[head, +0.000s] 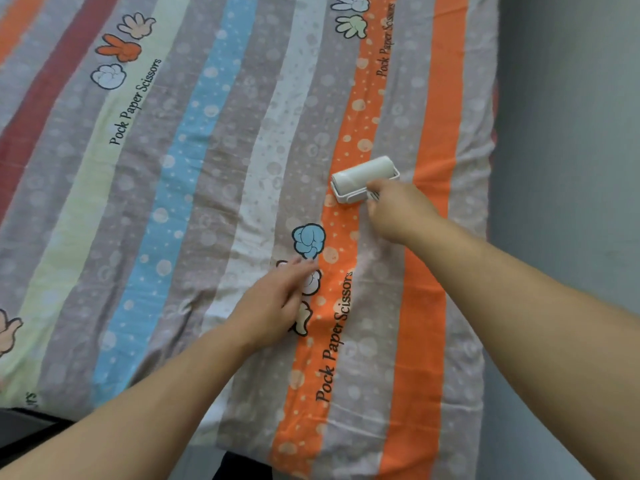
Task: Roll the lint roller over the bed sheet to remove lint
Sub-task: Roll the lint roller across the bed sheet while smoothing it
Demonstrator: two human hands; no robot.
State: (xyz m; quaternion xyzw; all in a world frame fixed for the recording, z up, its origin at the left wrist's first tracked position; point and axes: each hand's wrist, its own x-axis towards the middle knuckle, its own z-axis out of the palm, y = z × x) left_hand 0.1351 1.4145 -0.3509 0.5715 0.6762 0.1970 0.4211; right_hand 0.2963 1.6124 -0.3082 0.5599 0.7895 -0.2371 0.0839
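The single head-worn camera looks forward and steeply down from close above the bed (242, 150), both forearms reaching in from below.

Soft even light, slight blur

White lint roller (363, 177), bed sheet (207, 168) striped orange, blue, grey

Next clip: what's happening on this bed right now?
A person is cleaning a striped bed sheet with a white lint roller. The right hand grips the roller by its handle, which the hand mostly hides, and the drum lies on the sheet across an orange stripe near the bed's right edge. The left hand rests on the sheet with its fingers straight, over the printed cartoon hands nearer the person. No lint is distinguishable at this resolution.
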